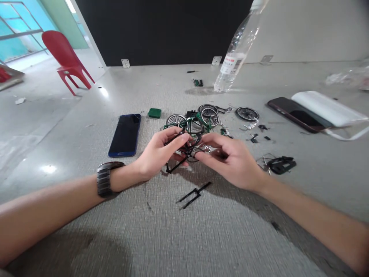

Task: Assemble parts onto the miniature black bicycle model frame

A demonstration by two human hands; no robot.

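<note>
While our left hand (157,154) has its grip closed around the thin black frame piece (184,154), held low over the bench (201,238) right in front of us, our right hand (230,159) pinches narrowly at the same piece, where a small silvery part (206,148) shows at the fingertips. We judge the thin struts the weak point: the two hands twisting against each other could bend or snap them, and the silvery part could slip from so fine a pinch and vanish among the loose bits. Just nearer us lies a black fork (193,195), which a lowered wrist could press flat. Beyond the hands, the green model bicycle (198,121) and a loose wheel (247,113) sit close enough for a forearm to sweep; further back a knocked water bottle (239,50) could roll into them
</note>
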